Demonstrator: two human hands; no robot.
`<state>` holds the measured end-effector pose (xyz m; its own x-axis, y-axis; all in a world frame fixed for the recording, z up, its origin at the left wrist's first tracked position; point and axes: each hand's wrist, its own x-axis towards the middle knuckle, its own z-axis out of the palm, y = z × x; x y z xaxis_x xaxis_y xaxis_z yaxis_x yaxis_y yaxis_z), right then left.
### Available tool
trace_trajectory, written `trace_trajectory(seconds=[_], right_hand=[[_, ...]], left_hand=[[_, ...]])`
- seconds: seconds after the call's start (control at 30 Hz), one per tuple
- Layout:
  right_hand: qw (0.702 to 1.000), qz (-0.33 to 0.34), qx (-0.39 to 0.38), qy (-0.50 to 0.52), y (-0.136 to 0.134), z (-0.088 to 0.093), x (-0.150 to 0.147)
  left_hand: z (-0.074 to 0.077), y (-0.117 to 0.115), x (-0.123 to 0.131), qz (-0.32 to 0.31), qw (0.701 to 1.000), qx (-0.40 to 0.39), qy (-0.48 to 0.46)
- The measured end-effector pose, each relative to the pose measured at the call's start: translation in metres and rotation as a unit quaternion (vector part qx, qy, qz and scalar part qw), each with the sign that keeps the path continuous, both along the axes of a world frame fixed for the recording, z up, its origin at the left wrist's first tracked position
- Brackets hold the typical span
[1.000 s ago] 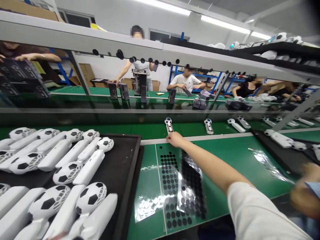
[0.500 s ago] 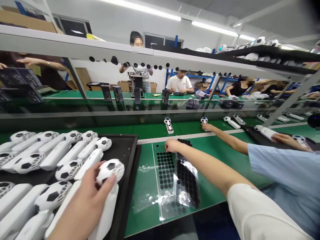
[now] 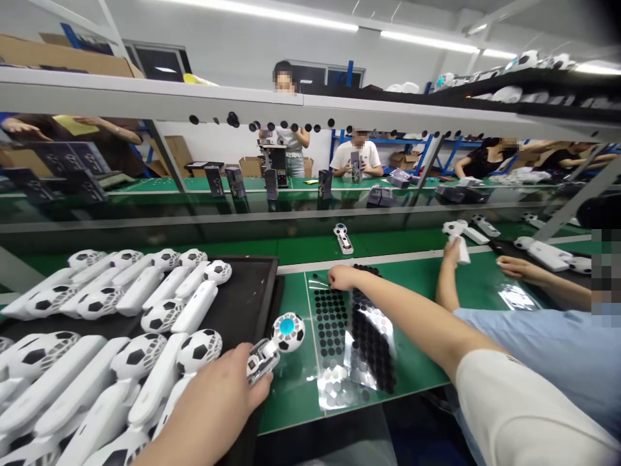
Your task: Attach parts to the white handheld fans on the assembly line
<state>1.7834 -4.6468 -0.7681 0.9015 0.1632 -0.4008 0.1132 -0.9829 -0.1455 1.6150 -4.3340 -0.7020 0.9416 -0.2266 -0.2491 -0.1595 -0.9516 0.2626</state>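
Many soccer-ball gadgets (image 3: 162,315) on black tray (image 3: 247,285)

Tray (image 3: 270,291) beside sticker sheets (image 3: 332,323) on the surface (image 3: 286,291)
Rows of ball-headed handheld devices (image 3: 196,307) lie in the tray, left of the sheets; a long shelf (image 3: 145,90) runs behind them.

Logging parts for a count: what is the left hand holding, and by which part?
The left hand holds a soccer-ball fan by its open handle, with the ball end sticking out beyond the hand.

Head camera looks forward and down at the left hand (image 3: 208,414) and right hand (image 3: 342,278).
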Motion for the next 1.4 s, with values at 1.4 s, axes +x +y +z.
trace_trajectory(seconds=[1.4], right_hand=[[0.88, 0.157, 0.375, -0.247, 0.118, 0.118, -0.186]], left_hand=[[0.021, -0.019, -0.036, 0.109, 0.857, -0.502, 0.036]])
